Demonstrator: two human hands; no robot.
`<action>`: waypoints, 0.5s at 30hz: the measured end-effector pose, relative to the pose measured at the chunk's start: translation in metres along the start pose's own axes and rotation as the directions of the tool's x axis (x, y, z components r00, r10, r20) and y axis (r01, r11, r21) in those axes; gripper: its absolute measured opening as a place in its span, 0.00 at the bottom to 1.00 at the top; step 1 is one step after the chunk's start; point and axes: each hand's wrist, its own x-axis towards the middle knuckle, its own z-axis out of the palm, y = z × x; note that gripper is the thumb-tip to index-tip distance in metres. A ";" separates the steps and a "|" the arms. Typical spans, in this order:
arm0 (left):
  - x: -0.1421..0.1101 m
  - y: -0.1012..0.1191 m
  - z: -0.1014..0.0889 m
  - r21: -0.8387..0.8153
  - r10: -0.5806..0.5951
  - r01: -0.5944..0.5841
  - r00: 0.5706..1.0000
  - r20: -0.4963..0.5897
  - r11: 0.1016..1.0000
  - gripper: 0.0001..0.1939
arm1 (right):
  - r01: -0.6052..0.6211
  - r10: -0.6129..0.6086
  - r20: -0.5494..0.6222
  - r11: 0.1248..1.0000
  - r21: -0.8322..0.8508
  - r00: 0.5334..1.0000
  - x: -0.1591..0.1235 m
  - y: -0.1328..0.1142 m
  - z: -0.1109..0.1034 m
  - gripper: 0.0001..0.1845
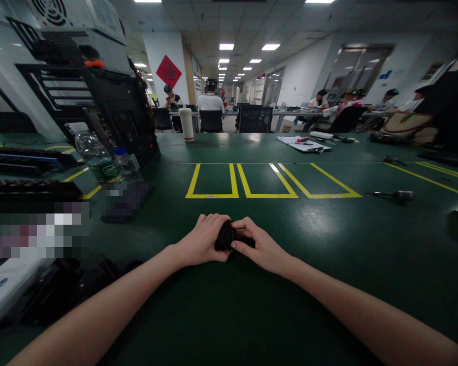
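A small black object [224, 237] is between my two hands, low over the green table [229, 310]; its kind cannot be made out. Around its left side my left hand [204, 238] is wrapped, the fingers over the top and the thumb below. My right hand [261, 246] pinches its right edge with thumb and forefinger. The palms hide part of the object. Just beyond the hands, yellow tape outlines [267, 195] mark the table top.
At left stand a black computer case [118, 112], a clear water bottle [95, 152] and a smaller blue-capped bottle [126, 165]. A white tumbler [187, 124] and a clipboard [303, 144] lie farther back. A screwdriver-like tool [399, 195] rests at right. Several people sit beyond.
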 end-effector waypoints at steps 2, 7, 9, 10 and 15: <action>0.000 0.001 0.000 0.004 0.003 -0.003 1.000 -0.002 1.000 0.29 | 0.027 -0.028 -0.024 0.999 -0.022 0.999 0.000 0.001 -0.001 0.13; 0.000 0.000 0.000 0.003 0.008 -0.008 1.000 -0.002 1.000 0.28 | -0.003 0.003 -0.075 1.000 -0.007 0.997 0.003 0.001 -0.001 0.10; 0.000 -0.001 0.001 -0.006 0.010 -0.010 1.000 -0.007 1.000 0.28 | -0.044 0.046 -0.052 0.998 0.037 0.998 0.003 -0.001 0.000 0.13; 0.000 -0.001 0.001 -0.008 0.012 -0.012 1.000 -0.009 1.000 0.29 | -0.061 0.063 -0.034 0.996 0.059 0.997 0.003 -0.002 0.000 0.13; -0.001 -0.001 0.000 0.003 0.009 -0.009 1.000 -0.008 1.000 0.30 | -0.054 0.049 0.033 0.989 0.136 0.998 0.000 -0.002 -0.002 0.15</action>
